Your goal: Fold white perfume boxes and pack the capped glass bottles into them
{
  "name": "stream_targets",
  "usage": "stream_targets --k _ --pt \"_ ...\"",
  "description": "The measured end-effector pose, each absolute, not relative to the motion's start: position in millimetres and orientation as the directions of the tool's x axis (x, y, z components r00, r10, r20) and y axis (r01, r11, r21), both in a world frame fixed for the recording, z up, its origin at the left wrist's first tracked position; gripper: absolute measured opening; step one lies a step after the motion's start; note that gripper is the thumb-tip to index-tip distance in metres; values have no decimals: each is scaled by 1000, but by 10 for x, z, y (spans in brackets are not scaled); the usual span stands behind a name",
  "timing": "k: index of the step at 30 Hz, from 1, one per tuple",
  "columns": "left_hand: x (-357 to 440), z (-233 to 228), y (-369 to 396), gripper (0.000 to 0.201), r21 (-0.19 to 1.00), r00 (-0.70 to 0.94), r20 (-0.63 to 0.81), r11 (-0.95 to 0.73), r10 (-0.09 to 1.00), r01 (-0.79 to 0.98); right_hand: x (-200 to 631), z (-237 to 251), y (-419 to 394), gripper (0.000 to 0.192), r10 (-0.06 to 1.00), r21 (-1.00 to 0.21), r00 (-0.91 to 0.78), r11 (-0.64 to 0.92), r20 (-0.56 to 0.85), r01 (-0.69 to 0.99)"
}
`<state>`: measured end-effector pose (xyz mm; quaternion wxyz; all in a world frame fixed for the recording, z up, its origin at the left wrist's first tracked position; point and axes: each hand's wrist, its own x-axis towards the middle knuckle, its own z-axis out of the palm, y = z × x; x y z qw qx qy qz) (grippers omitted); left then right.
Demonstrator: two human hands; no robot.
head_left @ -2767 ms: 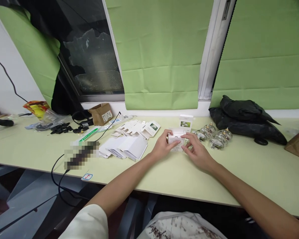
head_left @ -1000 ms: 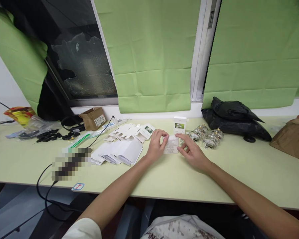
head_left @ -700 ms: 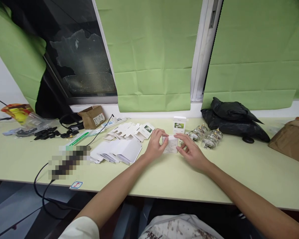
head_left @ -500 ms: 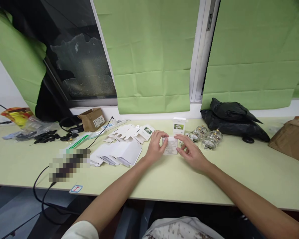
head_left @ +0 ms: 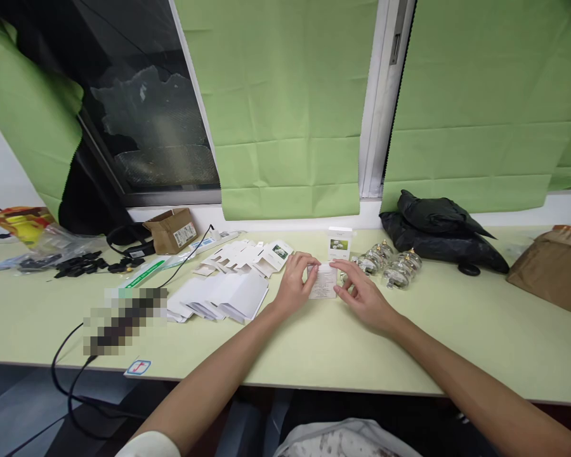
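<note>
Both of my hands meet at a small white box (head_left: 323, 284) whose near side is covered in fine print. The fingers of my left hand (head_left: 295, 284) curl round its left edge and top corner. My right hand (head_left: 365, 297) grips the right edge, with thumb and fingertips against it. Just behind stands a similar white box (head_left: 339, 244) with a green picture on its front. Beyond my right hand lie clear ball ornaments with gold caps (head_left: 402, 269), in two rows; their lower ends are partly hidden.
Left of my hands lie flat white cartons (head_left: 231, 293) and part-folded white cartons (head_left: 247, 255). Farther left are an open cardboard box (head_left: 170, 232), a black cable (head_left: 185, 261) and black parts (head_left: 82, 264). Black bags (head_left: 440, 238) and a brown package (head_left: 554, 268) lie to the right.
The view has shifted slightly, moving the scene a little left and down. My hands keep almost the same hold on the printed white box.
</note>
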<state>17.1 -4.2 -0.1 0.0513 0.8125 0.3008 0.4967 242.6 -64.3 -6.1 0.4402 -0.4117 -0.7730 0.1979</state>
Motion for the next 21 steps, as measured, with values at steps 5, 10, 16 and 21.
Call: stream_targets --k 5,10,16,21 --pt "194 5 -52 14 423 302 762 -794 572 437 2433 -81 -634 49 811 -670 -269 582 520 461" --pt "186 6 -61 15 405 314 761 -794 568 453 2431 -86 -629 41 816 -671 -269 575 512 468" --pt "179 9 -61 15 336 330 790 -815 517 472 2435 -65 -649 39 818 -676 -271 572 507 464" --pt "172 -9 -53 17 311 330 803 -822 496 478 2430 -64 -648 42 820 -686 -261 570 509 453"
